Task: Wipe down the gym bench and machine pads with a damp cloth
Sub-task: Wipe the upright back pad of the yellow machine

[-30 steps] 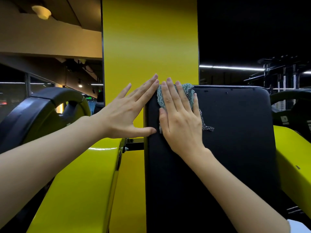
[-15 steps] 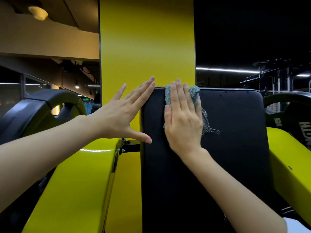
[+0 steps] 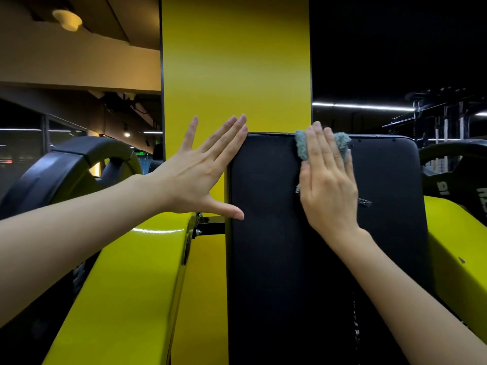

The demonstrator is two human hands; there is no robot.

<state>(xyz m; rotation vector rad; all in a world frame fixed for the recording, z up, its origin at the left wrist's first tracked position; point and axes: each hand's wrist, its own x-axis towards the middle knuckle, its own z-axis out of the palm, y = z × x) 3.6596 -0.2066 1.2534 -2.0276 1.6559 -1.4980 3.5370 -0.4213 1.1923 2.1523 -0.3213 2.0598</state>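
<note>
Since the earlier frame my right hand (image 3: 328,180), flat and unclenched, has slid the cloth (image 3: 303,148) rightward along the pad (image 3: 263,259) top; left hand (image 3: 203,172) braces open; next, downward strokes.

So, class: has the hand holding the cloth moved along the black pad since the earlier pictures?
Yes. The right hand and cloth have slid rightward from the pad's left edge toward its middle.
</note>
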